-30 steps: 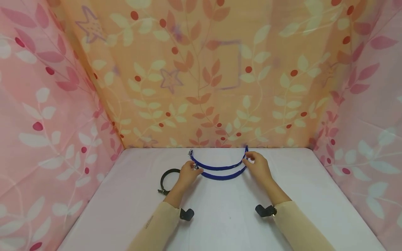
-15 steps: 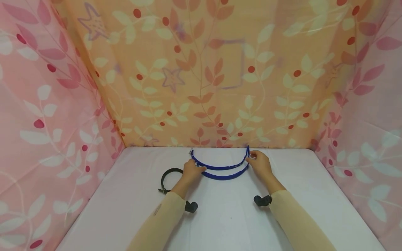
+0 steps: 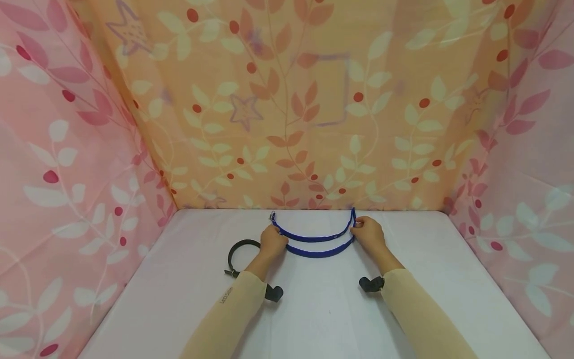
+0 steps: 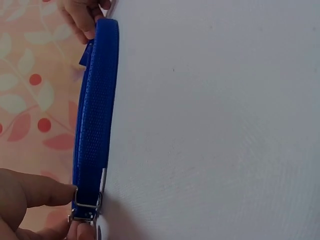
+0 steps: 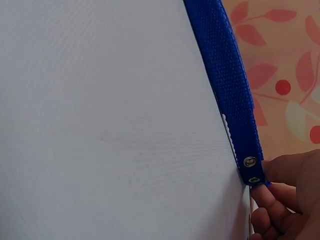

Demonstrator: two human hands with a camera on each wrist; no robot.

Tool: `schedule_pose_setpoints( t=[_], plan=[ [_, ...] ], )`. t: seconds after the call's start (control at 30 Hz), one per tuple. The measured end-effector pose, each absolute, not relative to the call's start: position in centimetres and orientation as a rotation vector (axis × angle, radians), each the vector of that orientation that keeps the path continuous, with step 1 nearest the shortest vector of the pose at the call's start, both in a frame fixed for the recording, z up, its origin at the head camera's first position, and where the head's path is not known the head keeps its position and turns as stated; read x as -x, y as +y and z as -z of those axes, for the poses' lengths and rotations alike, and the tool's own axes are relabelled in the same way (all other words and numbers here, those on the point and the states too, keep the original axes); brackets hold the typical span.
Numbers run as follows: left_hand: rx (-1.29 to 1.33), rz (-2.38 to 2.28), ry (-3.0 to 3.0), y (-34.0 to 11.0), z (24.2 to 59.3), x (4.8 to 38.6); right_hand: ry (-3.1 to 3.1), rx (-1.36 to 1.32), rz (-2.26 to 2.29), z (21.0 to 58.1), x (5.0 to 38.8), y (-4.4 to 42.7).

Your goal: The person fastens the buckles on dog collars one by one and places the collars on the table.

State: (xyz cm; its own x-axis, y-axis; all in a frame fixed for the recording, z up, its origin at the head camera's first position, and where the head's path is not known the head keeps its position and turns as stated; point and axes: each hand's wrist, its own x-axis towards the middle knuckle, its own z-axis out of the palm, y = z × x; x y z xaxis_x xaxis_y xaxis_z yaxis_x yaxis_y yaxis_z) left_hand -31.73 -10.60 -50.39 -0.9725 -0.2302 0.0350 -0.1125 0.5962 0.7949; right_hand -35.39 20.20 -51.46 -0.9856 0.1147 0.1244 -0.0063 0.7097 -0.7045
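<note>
A buckled black strap (image 3: pixel 230 254) lies on the white table (image 3: pixel 323 324), just beside the left hand (image 3: pixel 272 243), whose fingers pinch the metal buckle (image 4: pixel 87 205) end of the front blue strap (image 3: pixel 316 255). That strap bows between both hands, with a back blue strap (image 3: pixel 314 240) behind it; whether they join is unclear. The right hand (image 3: pixel 369 233) pinches the end with metal eyelets (image 5: pixel 250 162). A loose pinch might drop either end; a sideways tug could drag the back strap along.
</note>
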Motion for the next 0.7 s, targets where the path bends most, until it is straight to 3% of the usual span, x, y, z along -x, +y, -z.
schedule_pose_setpoints(
  t=[0.37,0.7],
  plan=[
    [-0.381,1.466,-2.471,-10.2,50.2,31.1,-2.626,0.152,-1.38,50.7,33.9,19.7],
    [-0.232,1.631,-2.279,-10.5,49.4,29.3,-2.523,0.054,-1.488,49.1,31.2,19.6]
  ],
)
